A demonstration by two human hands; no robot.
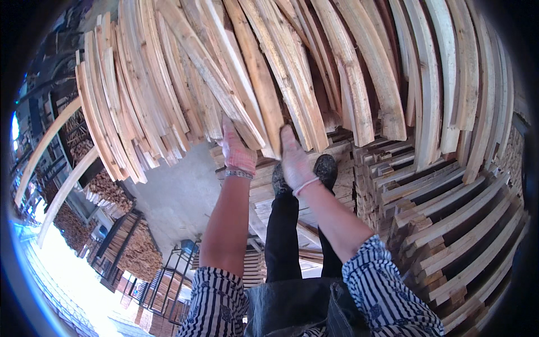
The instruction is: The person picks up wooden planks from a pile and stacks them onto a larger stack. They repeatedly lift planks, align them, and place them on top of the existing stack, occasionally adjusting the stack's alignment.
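My left hand, in a pale, stained work glove, grips the near ends of long wooden strips from their left side. Its fingers go partly out of sight behind the wood. My right hand, gloved the same way, closes on the right side of the same small group, with its thumb against the end of a browner strip. These strips lie slightly askew on a wide layer of similar strips. Both forearms reach forward from rolled striped sleeves.
To the right stands a crisscrossed stack of wooden strips. My dark shoes are on boards below the hands. Grey concrete floor shows at left, with a metal rack and more wood piles beyond.
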